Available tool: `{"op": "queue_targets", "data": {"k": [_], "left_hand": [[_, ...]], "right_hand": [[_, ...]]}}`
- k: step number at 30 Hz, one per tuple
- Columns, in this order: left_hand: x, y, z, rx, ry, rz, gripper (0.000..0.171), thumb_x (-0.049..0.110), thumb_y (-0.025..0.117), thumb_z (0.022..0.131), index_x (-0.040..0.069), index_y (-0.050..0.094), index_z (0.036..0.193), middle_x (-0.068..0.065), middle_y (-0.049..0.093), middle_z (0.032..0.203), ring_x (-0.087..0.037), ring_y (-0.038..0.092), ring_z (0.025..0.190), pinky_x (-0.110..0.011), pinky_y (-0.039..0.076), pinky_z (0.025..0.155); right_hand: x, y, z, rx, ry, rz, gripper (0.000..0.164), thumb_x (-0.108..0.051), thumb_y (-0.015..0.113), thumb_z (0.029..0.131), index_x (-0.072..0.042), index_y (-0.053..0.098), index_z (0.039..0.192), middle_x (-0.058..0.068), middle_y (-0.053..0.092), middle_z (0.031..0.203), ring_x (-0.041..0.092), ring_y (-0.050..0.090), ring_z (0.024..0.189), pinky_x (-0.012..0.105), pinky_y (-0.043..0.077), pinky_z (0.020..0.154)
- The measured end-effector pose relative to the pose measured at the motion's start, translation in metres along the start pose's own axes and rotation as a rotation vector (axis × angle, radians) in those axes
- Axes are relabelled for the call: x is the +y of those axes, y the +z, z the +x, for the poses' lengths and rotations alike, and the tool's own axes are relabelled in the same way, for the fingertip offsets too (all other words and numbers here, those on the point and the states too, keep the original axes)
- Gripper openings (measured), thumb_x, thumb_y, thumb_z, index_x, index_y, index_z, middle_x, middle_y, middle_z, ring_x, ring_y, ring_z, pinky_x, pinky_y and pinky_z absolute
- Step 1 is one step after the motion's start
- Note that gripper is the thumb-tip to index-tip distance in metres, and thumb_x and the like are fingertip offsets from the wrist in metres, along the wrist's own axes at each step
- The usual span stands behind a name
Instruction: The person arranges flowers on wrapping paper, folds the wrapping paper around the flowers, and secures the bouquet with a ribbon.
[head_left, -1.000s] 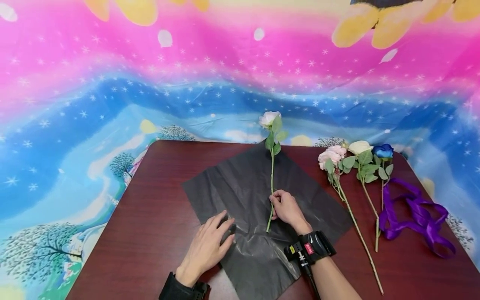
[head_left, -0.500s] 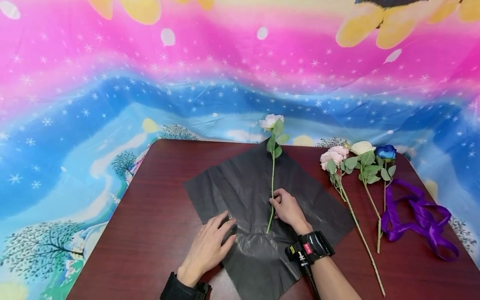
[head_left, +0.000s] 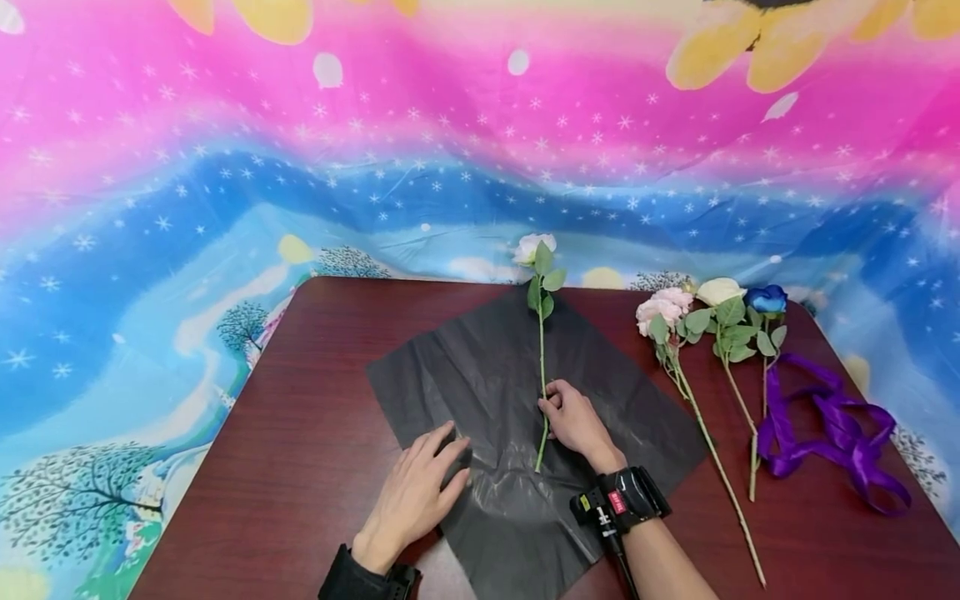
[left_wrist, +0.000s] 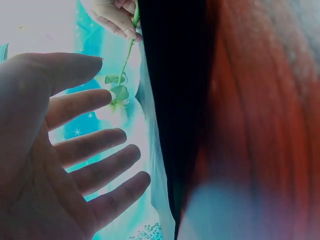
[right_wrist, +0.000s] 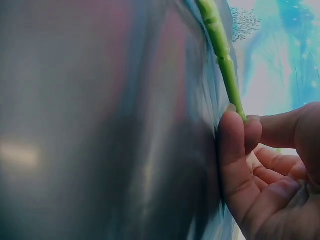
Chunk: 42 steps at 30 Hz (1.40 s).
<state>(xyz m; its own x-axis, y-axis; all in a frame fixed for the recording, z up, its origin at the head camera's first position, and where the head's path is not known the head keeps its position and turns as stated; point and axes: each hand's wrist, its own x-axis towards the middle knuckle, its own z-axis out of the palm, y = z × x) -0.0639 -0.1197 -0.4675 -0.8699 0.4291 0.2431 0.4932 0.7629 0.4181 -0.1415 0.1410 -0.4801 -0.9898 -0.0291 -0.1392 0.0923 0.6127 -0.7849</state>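
My right hand [head_left: 576,422] pinches the green stem of a pale pink-white rose [head_left: 536,248] between thumb and fingers, as the right wrist view shows close up at the stem [right_wrist: 224,60]. The rose points away from me over the far corner of a black sheet of wrapping paper [head_left: 480,358], which lies diagonally on the table. My left hand [head_left: 420,479] is spread at the sheet's near left edge, holding nothing; its straight, parted fingers [left_wrist: 107,150] show in the left wrist view. Whether its fingertips touch the sheet, I cannot tell.
On the right of the dark red table [head_left: 300,392] lie a pink flower [head_left: 664,310], a cream rose [head_left: 720,292] and a blue rose [head_left: 767,298], all long-stemmed. Beside them is a loose purple ribbon [head_left: 840,429]. A printed cloth [head_left: 420,167] hangs behind the table.
The rose's head has dipped slightly and shifted a little left, its stem still pinched in my right hand. My left hand and the sheet look the same.
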Motion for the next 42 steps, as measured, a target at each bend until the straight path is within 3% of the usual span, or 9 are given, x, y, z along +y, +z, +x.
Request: {"op": "queue_targets", "data": {"k": [17,25,34,42], "left_hand": [[0.002,0.002,0.001,0.005,0.012,0.004,0.038,0.029,0.066,0.091,0.014,0.063,0.126,-0.014,0.051,0.136,-0.030,0.052,0.118,-0.051,0.046,0.087],[0.005,0.001,0.001,-0.022,-0.002,-0.010,0.038,0.030,0.065,0.092,0.015,0.062,0.127,-0.014,0.050,0.137,-0.030,0.051,0.120,-0.052,0.044,0.089],[0.008,0.002,0.001,-0.028,-0.008,-0.015,0.037,0.030,0.065,0.092,0.015,0.062,0.126,-0.014,0.050,0.137,-0.030,0.051,0.120,-0.052,0.044,0.088],[0.008,0.003,0.002,-0.021,0.001,-0.001,0.037,0.030,0.065,0.092,0.015,0.063,0.125,-0.013,0.051,0.136,-0.030,0.052,0.118,-0.051,0.045,0.088]], "right_hand": [[0.003,-0.002,-0.010,-0.061,-0.024,0.046,0.017,-0.009,0.056,0.097,0.000,0.055,0.111,0.006,0.057,0.084,0.016,0.057,0.056,0.030,0.050,0.054],[0.003,-0.002,-0.011,-0.060,-0.018,0.167,0.016,-0.008,0.057,0.096,0.002,0.055,0.108,0.008,0.058,0.077,0.019,0.060,0.054,0.032,0.052,0.054],[-0.001,-0.002,-0.009,-0.003,-0.026,0.031,0.020,-0.009,0.066,0.090,0.001,0.057,0.106,0.000,0.061,0.066,0.015,0.059,0.047,0.029,0.049,0.049],[0.000,-0.001,-0.010,0.021,-0.021,-0.045,0.012,-0.013,0.068,0.089,-0.006,0.058,0.091,-0.002,0.061,0.063,0.013,0.057,0.043,0.029,0.046,0.045]]}}
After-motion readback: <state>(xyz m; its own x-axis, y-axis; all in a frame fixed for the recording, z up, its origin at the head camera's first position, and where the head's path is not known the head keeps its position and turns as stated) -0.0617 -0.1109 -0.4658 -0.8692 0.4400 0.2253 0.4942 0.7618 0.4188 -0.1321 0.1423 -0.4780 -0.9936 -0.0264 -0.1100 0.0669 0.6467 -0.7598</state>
